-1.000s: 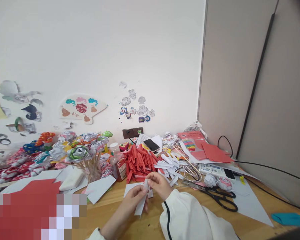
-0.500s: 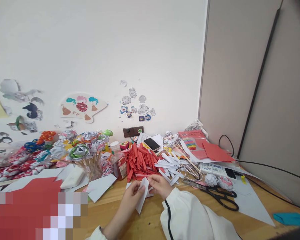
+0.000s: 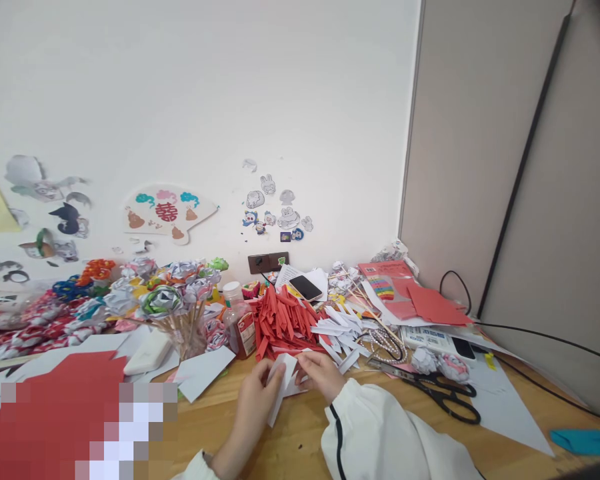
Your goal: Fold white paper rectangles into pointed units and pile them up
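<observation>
Between my hands is a small folded piece of white paper, its lower end slanting down toward the table. My left hand pinches it from the left, thumb on the near face. The fingers of my right hand are closed at the paper's right side, though their tips are partly hidden. Just beyond my hands lies a heap of folded red paper strips, with folded white strips to its right. Another white piece shows on the table beneath my hands.
Black-handled scissors lie right of my right sleeve. A bottle and a holder of wooden sticks stand at left, near paper flowers. A phone rests behind the red strips. Red sheets lie at left.
The white paper has turned in my left hand, and its upper part now faces more toward me. My left hand has shifted slightly left; my right hand stays close to the paper.
</observation>
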### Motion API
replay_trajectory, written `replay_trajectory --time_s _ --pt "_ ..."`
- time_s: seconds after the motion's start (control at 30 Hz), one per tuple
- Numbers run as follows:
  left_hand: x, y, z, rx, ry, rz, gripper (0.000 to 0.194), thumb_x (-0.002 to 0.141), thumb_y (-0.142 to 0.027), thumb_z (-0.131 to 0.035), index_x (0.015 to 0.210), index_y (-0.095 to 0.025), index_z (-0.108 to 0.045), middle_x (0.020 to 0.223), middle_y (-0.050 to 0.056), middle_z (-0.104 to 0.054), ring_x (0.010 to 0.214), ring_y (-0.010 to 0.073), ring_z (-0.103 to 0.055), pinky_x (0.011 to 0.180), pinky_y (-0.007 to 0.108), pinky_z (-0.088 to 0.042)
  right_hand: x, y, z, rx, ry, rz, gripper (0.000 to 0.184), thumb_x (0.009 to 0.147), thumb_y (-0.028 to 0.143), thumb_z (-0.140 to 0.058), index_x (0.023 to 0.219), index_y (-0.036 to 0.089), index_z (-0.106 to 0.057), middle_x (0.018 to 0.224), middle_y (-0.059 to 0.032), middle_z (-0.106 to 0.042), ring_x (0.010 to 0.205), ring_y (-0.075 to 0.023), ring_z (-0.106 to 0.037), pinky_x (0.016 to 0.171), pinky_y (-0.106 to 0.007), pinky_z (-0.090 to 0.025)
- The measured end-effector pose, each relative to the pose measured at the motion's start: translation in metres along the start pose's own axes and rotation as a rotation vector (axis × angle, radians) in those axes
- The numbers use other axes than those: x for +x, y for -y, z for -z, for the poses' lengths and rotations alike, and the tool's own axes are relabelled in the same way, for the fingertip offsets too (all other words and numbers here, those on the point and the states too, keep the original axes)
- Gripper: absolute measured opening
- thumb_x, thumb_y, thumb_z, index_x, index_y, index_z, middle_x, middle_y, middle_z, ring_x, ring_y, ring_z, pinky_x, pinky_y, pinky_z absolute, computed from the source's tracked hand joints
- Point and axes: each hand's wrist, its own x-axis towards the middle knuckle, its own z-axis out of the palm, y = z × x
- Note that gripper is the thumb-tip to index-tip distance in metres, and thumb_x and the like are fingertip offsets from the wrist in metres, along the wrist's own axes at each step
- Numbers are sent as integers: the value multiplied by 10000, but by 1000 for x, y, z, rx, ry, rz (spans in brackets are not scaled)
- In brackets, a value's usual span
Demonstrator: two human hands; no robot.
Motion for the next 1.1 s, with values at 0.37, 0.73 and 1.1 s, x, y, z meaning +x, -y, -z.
replay_trajectory --time_s 0.37,0.73,1.1 --pt "-3 10 -14 -284 162 146 310 623 -414 -530 787 -151 -520 532 -20 -548 494 141 -510 464 216 -363 -6 -1 1 -842 -357 430 128 695 230 -475 710 176 -590 667 -27 -578 620 -134 -498 592 -249 -383" --pt "1 9 -11 -327 146 174 226 604 -367 -552 575 -155 -478 472 -59 -441 446 100 -423 440 199 -326 -11 1 -4 -1128 -309 618 165 735 182 -424 680 177 -580 625 -22 -569 610 -123 -491 580 -234 -366" --pt "3 3 -5 -544 126 336 306 550 -429 -585 637 -140 -533 490 -57 -474 464 100 -446 486 230 -384 -14 1 -9 -1534 -307 971 202 793 158 -380 833 180 -576 669 -43 -572 604 -133 -473 502 -260 -313"
